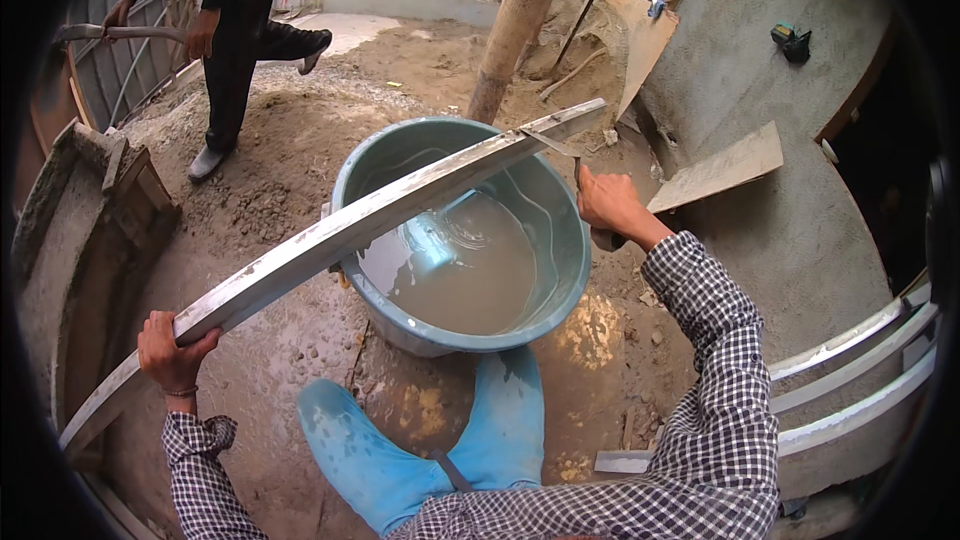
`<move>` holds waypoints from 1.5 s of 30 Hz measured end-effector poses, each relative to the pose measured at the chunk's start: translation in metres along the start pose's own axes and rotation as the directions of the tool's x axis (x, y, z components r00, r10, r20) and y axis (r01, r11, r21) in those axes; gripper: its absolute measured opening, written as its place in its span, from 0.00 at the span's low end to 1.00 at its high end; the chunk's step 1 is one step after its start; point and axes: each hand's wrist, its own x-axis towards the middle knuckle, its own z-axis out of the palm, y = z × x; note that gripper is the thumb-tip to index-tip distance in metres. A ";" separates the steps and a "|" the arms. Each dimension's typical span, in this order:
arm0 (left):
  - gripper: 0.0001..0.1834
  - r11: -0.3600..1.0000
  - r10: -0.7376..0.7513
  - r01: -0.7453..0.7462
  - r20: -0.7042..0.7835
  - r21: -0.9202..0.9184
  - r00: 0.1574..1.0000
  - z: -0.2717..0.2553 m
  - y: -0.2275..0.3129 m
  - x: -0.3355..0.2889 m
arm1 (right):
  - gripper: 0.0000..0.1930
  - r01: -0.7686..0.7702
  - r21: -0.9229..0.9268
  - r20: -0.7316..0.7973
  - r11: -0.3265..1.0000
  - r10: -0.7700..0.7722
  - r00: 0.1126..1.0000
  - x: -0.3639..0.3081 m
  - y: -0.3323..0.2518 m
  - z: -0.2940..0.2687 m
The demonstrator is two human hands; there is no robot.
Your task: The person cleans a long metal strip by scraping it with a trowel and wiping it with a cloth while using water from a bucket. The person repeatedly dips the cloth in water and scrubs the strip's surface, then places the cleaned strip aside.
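My left hand [172,352] is closed around the lower left part of a long, pale metal straightedge bar [400,198]. The bar slants up to the right across a round grey-blue tub [572,290], which holds murky water [470,275]. Near the bar's far end, my right hand [614,206] grips a trowel by its handle. The trowel's blade [550,143] lies against the bar, just past the tub's far right rim. Most of the trowel handle is hidden by my fingers.
At the upper left a person [235,40] in dark clothes holds a long wooden handle [120,32]. A round post [515,35] stands behind the tub. A mortar-crusted wooden form [85,230] stands left, a loose board [725,168] right, and several pale bars [850,385] lower right.
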 end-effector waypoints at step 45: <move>0.37 0.998 -0.011 0.011 0.009 0.061 1.000 0.010 -0.003 -0.009 | 0.17 -0.265 0.061 0.229 0.962 0.245 0.942 0.075 0.109 0.035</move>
